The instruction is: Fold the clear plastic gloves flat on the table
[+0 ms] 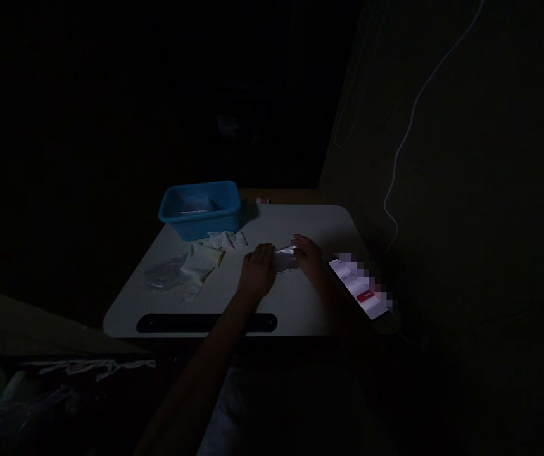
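A small, shiny clear plastic packet [285, 259] lies between my two hands, low over the white table or touching it; the dim light hides which. My left hand [257, 273] grips its left end, knuckles up and fingers together. At the right end, my right hand [308, 256] holds the packet with the thumb and fingers closed round its edge. What is inside the packet, if anything, cannot be made out. Left of my hands lie crumpled whitish gloves or cloth [202, 258] and a loose clear plastic bag [164, 273].
A blue plastic basin [205, 221] with clear plastic inside stands at the back left of the white table [295, 310]. A black slot [181, 323] runs along the front edge. To the right, a lit phone [360, 288] leans; a white cable [411, 114] hangs by the wall.
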Action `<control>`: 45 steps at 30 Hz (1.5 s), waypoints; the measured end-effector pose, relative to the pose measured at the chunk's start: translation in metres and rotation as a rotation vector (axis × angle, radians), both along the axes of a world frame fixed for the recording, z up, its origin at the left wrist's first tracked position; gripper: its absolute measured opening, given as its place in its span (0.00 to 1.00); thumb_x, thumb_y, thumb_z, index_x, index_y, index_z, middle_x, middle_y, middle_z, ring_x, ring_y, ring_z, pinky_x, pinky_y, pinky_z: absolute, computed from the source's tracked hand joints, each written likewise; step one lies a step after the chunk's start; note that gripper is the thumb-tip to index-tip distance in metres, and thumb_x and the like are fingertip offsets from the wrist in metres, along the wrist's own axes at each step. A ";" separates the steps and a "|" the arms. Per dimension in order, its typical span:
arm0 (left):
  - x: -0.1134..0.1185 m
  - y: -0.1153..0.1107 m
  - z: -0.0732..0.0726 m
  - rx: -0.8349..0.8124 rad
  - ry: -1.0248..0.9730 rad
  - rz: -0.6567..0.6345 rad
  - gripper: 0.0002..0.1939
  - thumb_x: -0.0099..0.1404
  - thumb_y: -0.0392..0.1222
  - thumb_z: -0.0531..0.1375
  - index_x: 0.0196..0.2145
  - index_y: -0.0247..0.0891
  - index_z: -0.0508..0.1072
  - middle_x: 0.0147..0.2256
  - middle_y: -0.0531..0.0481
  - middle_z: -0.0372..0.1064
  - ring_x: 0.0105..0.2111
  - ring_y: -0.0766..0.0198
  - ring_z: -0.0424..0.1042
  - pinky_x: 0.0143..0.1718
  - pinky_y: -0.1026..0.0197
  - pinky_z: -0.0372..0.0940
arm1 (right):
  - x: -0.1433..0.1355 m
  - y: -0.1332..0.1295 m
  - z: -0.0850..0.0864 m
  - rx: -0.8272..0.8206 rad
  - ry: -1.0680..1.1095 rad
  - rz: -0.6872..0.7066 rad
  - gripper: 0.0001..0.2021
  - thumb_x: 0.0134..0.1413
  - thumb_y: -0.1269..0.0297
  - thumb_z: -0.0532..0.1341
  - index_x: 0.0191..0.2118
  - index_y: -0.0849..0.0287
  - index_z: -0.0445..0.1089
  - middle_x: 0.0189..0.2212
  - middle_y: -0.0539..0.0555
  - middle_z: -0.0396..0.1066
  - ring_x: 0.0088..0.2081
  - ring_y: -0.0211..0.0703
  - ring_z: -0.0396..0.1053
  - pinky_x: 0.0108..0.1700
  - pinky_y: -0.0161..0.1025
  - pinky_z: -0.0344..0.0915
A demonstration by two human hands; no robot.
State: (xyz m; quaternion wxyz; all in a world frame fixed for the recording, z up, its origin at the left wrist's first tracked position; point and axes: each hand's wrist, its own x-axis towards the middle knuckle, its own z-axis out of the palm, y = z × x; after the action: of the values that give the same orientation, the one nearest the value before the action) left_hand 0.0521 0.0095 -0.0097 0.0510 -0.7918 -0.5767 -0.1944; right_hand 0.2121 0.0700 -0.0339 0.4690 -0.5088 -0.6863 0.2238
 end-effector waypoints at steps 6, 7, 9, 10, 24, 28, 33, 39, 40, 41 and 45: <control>0.002 -0.004 0.001 -0.052 0.080 -0.028 0.25 0.66 0.42 0.40 0.58 0.31 0.55 0.59 0.40 0.53 0.60 0.57 0.50 0.55 0.48 0.50 | 0.000 -0.007 0.006 0.139 -0.245 -0.136 0.21 0.47 0.72 0.50 0.48 0.61 0.67 0.45 0.58 0.70 0.45 0.44 0.68 0.50 0.42 0.63; 0.002 -0.005 0.001 -0.060 0.094 -0.033 0.25 0.66 0.42 0.40 0.58 0.31 0.55 0.59 0.40 0.52 0.60 0.57 0.49 0.55 0.48 0.50 | 0.000 -0.008 0.007 0.147 -0.260 -0.136 0.20 0.48 0.72 0.50 0.48 0.61 0.68 0.45 0.57 0.70 0.46 0.44 0.67 0.50 0.41 0.63; 0.002 -0.007 0.001 -0.083 0.128 -0.033 0.25 0.66 0.42 0.39 0.58 0.31 0.55 0.59 0.40 0.51 0.60 0.57 0.49 0.56 0.46 0.49 | 0.000 -0.009 0.007 0.157 -0.279 -0.132 0.20 0.49 0.72 0.49 0.47 0.61 0.68 0.45 0.57 0.71 0.46 0.43 0.68 0.51 0.40 0.62; 0.003 -0.008 0.001 -0.096 0.146 -0.027 0.25 0.66 0.42 0.39 0.58 0.31 0.55 0.59 0.39 0.50 0.60 0.57 0.49 0.56 0.46 0.49 | 0.000 -0.010 0.007 0.159 -0.284 -0.134 0.20 0.50 0.72 0.48 0.47 0.60 0.68 0.45 0.56 0.71 0.46 0.42 0.68 0.51 0.40 0.62; 0.008 -0.011 0.006 -0.251 0.238 0.042 0.28 0.64 0.42 0.40 0.61 0.30 0.47 0.62 0.41 0.42 0.62 0.56 0.41 0.57 0.41 0.43 | -0.025 -0.052 0.025 0.255 -0.832 0.220 0.24 0.62 0.60 0.40 0.59 0.65 0.52 0.60 0.59 0.52 0.62 0.44 0.46 0.60 0.50 0.41; 0.009 -0.012 0.010 -0.283 0.241 0.047 0.28 0.64 0.43 0.40 0.61 0.33 0.47 0.62 0.41 0.41 0.62 0.56 0.41 0.57 0.41 0.43 | -0.027 -0.056 0.020 0.173 -0.921 0.191 0.26 0.62 0.56 0.37 0.60 0.66 0.50 0.60 0.60 0.50 0.62 0.46 0.44 0.61 0.55 0.36; 0.008 -0.010 0.007 -0.280 0.251 0.045 0.28 0.64 0.42 0.39 0.61 0.33 0.47 0.63 0.42 0.40 0.62 0.56 0.40 0.57 0.41 0.43 | -0.025 -0.055 0.020 0.107 -0.967 0.176 0.27 0.62 0.55 0.36 0.60 0.64 0.51 0.61 0.61 0.48 0.62 0.47 0.44 0.61 0.57 0.36; 0.008 -0.006 0.000 -0.251 0.239 0.044 0.28 0.64 0.42 0.40 0.61 0.34 0.48 0.62 0.41 0.42 0.62 0.55 0.42 0.57 0.41 0.44 | -0.026 -0.056 0.021 0.088 -0.953 0.181 0.27 0.62 0.55 0.37 0.60 0.63 0.52 0.61 0.60 0.48 0.62 0.48 0.45 0.60 0.57 0.37; 0.008 -0.006 0.000 -0.249 0.240 0.045 0.28 0.64 0.42 0.40 0.61 0.35 0.48 0.62 0.42 0.42 0.62 0.55 0.42 0.57 0.41 0.44 | -0.026 -0.056 0.021 0.093 -0.950 0.179 0.26 0.62 0.55 0.37 0.60 0.63 0.52 0.61 0.60 0.48 0.62 0.48 0.46 0.60 0.57 0.37; 0.008 -0.006 0.000 -0.244 0.241 0.044 0.28 0.64 0.42 0.40 0.61 0.35 0.48 0.62 0.42 0.43 0.62 0.55 0.42 0.57 0.40 0.44 | -0.026 -0.056 0.021 0.095 -0.947 0.175 0.26 0.62 0.55 0.37 0.60 0.62 0.52 0.61 0.60 0.49 0.62 0.49 0.46 0.60 0.57 0.38; 0.008 -0.007 0.002 -0.248 0.232 0.042 0.28 0.64 0.42 0.40 0.61 0.33 0.48 0.62 0.41 0.43 0.62 0.55 0.43 0.56 0.40 0.44 | -0.026 -0.056 0.020 0.090 -0.946 0.144 0.27 0.62 0.54 0.36 0.60 0.64 0.52 0.61 0.61 0.49 0.62 0.49 0.46 0.60 0.58 0.38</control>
State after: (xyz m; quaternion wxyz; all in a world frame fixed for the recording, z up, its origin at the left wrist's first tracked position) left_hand 0.0597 0.0025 -0.0081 0.0231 -0.7969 -0.6030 -0.0278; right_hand 0.1866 0.0140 -0.0142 0.1102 -0.4852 -0.8669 -0.0304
